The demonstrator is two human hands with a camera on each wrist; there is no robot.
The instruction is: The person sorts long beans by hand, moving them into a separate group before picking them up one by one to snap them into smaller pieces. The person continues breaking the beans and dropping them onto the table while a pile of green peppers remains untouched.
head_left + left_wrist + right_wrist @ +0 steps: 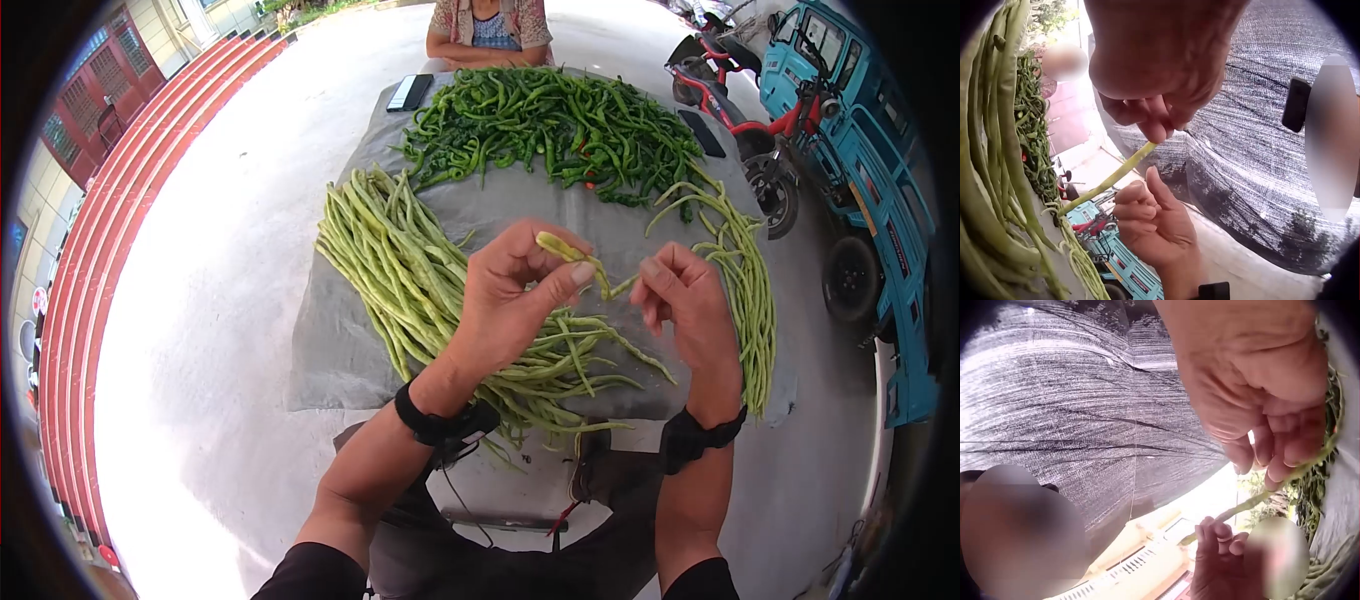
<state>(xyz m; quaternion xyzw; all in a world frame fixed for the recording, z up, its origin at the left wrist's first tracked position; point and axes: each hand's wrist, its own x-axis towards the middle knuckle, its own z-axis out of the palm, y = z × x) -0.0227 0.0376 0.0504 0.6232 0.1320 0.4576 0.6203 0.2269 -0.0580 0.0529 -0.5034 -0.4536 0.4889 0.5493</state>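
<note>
My left hand (pixel 515 290) pinches a long green bean (pixel 1124 172) between thumb and fingers, above the grey sheet (pixel 560 215). From the left fingertips the bean slants toward my right hand (pixel 690 300), whose fingers are bent. In the right wrist view the bean passes right at the right fingertips; I cannot tell whether they grip it. A thick heap of long green beans (pixel 400 260) lies under and left of the left hand, spreading toward my lap. Beside the right hand is a thinner row of beans (pixel 757 310).
A large pile of green chili peppers (pixel 540 115) covers the far side. One phone (pixel 409 93) lies at the far left, another dark phone (pixel 702 134) at the right. Across from me sits a person (pixel 490 35) with folded arms. A blue cargo tricycle (pixel 870 170) stands at right, red steps (pixel 130 220) left.
</note>
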